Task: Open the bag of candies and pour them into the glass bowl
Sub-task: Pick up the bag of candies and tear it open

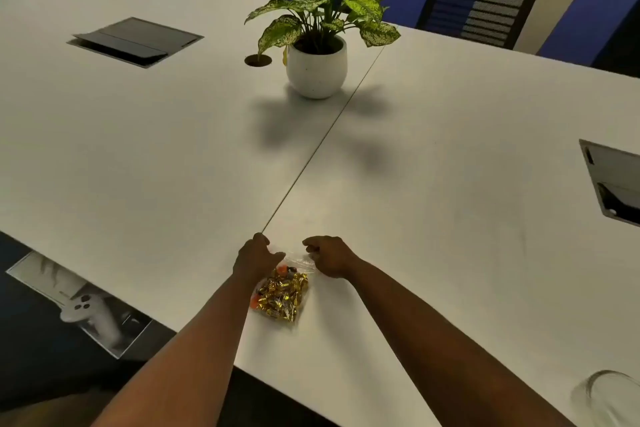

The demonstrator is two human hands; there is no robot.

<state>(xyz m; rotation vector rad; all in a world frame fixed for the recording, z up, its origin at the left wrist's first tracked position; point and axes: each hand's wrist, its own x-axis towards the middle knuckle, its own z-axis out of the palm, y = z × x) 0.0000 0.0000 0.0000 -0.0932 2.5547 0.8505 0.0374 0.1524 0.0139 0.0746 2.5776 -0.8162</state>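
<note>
**Both hands at the top of the candy bag**

A clear plastic bag of candies point(282, 295) lies flat on the white table point(433, 184), close to the near edge and just right of the seam that runs up the tabletop. Gold-wrapped sweets fill its lower part, with a few orange ones among them; the upper part is empty clear film.

The left hand point(254, 258) sits at about 10 o'clock from the pile of sweets, fingers curled together and the thumb stretched toward the film at the bag's top left corner. The right hand point(329, 255) sits at about 2 o'clock from the pile, fingers bent into a loose fist over the top right corner. Each hand seems to pinch the film, though the clear plastic is hard to make out under the fingers.

The glass bowl point(609, 395) shows only as a curved rim at 4 o'clock from the bag, well apart from it, at the frame's lower right.

A potted plant point(317, 66) in a white pot stands at 12 o'clock, far up the table. Dark cable hatches point(135, 41) are set into the tabletop at 10 and 3 o'clock, and chairs point(485, 7) stand beyond the far edge.
</note>
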